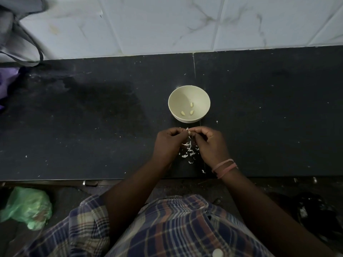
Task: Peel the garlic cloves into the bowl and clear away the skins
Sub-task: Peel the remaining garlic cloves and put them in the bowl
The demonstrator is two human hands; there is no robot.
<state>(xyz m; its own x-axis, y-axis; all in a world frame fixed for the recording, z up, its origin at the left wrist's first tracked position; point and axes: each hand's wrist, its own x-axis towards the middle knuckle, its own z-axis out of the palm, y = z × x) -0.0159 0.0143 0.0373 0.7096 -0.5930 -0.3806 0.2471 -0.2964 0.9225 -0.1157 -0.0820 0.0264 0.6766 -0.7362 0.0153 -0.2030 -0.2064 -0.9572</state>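
At frame centre I see my left hand (169, 140) and right hand (207, 140) together pinching one garlic clove (189, 133) just below the bowl (201, 98), which holds three peeled cloves (191, 104), so stripped skins (188, 150) drop onto the worktop (92, 127).

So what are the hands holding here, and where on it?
Both hands, left hand and right hand, pinch one garlic clove between their fingertips, one at each side. Which end each pinches cannot be told.
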